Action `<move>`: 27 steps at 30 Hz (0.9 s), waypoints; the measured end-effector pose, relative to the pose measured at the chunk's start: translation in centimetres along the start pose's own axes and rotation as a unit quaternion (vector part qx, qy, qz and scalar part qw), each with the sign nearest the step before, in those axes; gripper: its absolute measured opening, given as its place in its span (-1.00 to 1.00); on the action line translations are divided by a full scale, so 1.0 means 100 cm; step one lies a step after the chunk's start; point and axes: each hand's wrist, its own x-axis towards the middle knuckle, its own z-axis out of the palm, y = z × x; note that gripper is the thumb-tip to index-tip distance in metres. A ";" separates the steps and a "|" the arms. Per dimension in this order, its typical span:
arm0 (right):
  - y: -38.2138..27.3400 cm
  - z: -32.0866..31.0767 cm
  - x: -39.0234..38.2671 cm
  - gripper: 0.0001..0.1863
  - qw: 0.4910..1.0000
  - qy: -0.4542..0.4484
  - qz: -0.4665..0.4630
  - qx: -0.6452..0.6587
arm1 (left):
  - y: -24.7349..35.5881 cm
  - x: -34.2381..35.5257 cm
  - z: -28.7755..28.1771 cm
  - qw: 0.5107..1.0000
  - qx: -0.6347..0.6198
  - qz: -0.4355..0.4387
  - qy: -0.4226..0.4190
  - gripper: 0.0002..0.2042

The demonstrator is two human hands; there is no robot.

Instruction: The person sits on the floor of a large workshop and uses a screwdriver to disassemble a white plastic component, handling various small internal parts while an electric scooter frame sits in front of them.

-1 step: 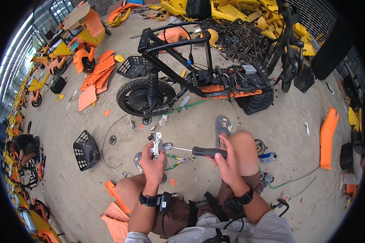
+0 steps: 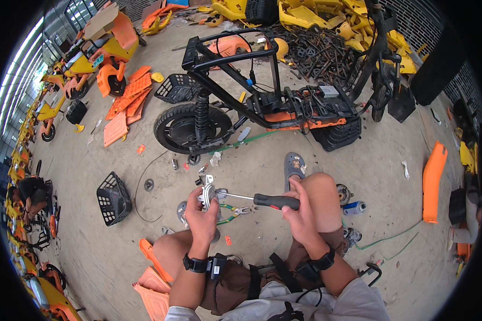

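My left hand [image 2: 202, 222] grips a round, silver metal part [image 2: 209, 193] with a flat tab on top; my fingers hide some of it. In my right hand [image 2: 301, 214] is a screwdriver [image 2: 276, 201] with a black and red handle, held almost level. Its thin shaft points left and its tip meets the edge of the metal part; whether it sits in a slot or screw is too small to tell. Below the shaft, green-and-yellow-handled pliers [image 2: 234, 213] lie on the floor.
Ahead stands a stripped black scooter frame [image 2: 235, 59] with its rear wheel [image 2: 190, 128]. A black basket [image 2: 113, 199] is at left, a spray can [image 2: 354, 207] by my right knee, an orange panel [image 2: 435, 182] farther right. Another person [image 2: 31, 193] crouches far left.
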 end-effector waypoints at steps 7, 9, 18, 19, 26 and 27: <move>0.000 0.005 0.002 -0.31 1.000 0.022 0.003 0.007 | 0.000 -0.001 0.000 1.000 -0.011 -0.001 -0.001 -0.63; -0.001 0.005 0.002 -0.31 0.999 0.026 -0.034 -0.006 | -0.001 0.000 0.000 1.000 -0.006 0.007 0.004 -0.63; -0.001 0.003 0.002 -0.29 0.999 0.004 -0.040 -0.009 | -0.002 0.000 0.000 1.000 0.002 0.012 0.008 -0.63; -0.002 0.003 0.003 -0.29 0.996 0.005 -0.083 -0.026 | -0.002 0.000 0.000 1.000 -0.008 0.023 0.008 -0.63; -0.002 0.004 -0.001 -0.30 1.000 0.005 0.011 -0.002 | -0.001 0.000 -0.003 1.000 -0.002 0.002 0.004 -0.62; -0.001 0.004 0.000 -0.30 1.000 0.004 -0.022 -0.021 | -0.001 0.000 -0.004 1.000 -0.002 0.001 0.004 -0.62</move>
